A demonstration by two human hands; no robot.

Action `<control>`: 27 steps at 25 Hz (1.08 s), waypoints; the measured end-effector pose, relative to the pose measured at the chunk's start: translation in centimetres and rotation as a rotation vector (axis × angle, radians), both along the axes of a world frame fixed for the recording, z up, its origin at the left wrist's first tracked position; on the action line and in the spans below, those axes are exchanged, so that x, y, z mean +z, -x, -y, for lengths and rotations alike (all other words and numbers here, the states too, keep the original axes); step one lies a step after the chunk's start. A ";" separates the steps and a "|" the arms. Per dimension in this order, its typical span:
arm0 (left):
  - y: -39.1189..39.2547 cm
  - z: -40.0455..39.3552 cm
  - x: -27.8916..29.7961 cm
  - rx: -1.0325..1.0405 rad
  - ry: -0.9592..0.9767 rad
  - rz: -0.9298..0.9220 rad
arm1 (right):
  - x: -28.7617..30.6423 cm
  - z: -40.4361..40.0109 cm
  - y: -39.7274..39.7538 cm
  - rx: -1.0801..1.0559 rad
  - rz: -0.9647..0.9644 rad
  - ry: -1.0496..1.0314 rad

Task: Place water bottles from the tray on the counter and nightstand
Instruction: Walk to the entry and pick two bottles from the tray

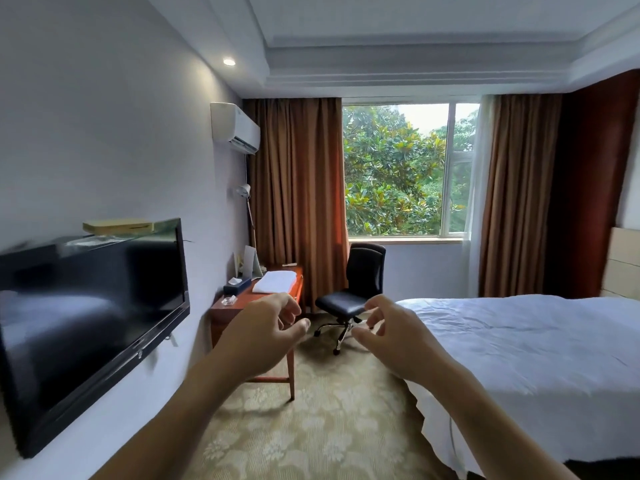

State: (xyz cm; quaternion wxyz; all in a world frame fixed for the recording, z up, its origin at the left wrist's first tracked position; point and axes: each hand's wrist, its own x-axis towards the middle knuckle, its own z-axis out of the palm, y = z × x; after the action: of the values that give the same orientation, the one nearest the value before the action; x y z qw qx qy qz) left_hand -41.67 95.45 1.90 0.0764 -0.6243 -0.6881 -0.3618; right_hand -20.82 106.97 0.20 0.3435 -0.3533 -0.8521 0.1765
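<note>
My left hand (266, 327) and my right hand (391, 336) are stretched out in front of me at chest height, side by side, fingers loosely curled and apart, holding nothing. No water bottle and no tray are in view. A wooden desk (239, 303) stands against the left wall beyond my left hand, with a folded white towel (275, 282), a dark tissue box (236, 285) and a glass ashtray (230, 301) on it. No nightstand shows.
A black wall-mounted TV (86, 317) juts out on the left. A black office chair (353, 292) stands by the window (398, 171). A white bed (526, 362) fills the right. Patterned carpet (311, 427) runs between TV wall and bed.
</note>
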 end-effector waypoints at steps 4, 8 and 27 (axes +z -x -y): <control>6.9 -10.6 0.3 0.093 -0.107 -0.008 | 1.2 -10.2 7.1 -0.020 0.009 -0.078; 13.8 -19.7 1.2 0.172 -0.155 -0.003 | 3.1 -18.9 15.5 0.018 -0.032 -0.122; 35.4 -11.1 -1.1 1.216 0.000 0.090 | 1.1 -21.2 58.5 1.141 -0.072 0.014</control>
State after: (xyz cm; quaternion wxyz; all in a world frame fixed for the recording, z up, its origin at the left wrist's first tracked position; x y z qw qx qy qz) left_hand -77.04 106.50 0.80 0.2401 -0.1038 -0.9239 -0.2794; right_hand -79.33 128.17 1.25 0.2202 0.1667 -0.8944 0.3518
